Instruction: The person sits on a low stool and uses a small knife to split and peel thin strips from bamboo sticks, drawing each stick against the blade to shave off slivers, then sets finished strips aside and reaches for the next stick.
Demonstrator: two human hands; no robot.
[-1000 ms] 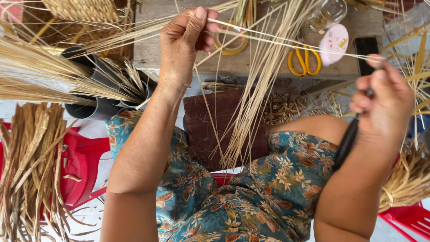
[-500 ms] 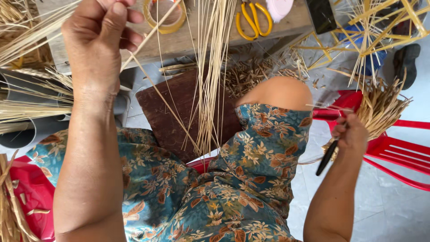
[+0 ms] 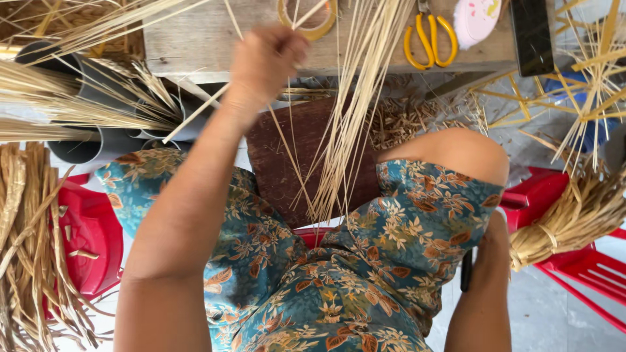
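Note:
My left hand (image 3: 264, 62) is raised in front of the wooden bench (image 3: 195, 39), fist closed on thin pale straw strips (image 3: 352, 130). They fan down over a dark brown board (image 3: 287, 163) by my knees. My right hand (image 3: 497, 228) is low at the right, mostly hidden behind my thigh. A dark-handled tool (image 3: 466, 270) sticks out along its wrist. A tied straw bundle (image 3: 574, 221) lies just right of that hand.
Yellow scissors (image 3: 427, 39), a tape roll (image 3: 313, 16), a pink oval object (image 3: 476, 19) and a black slab (image 3: 531, 32) lie on the bench. Grey pipes (image 3: 98, 143) hold straw at the left. Red plastic seats (image 3: 91, 241) (image 3: 580, 267) flank my legs, with dried leaves (image 3: 26, 228) far left.
My right hand has dropped from shoulder height to beside my thigh, tool still with it. My left hand stays up on the strips, and the view has shifted.

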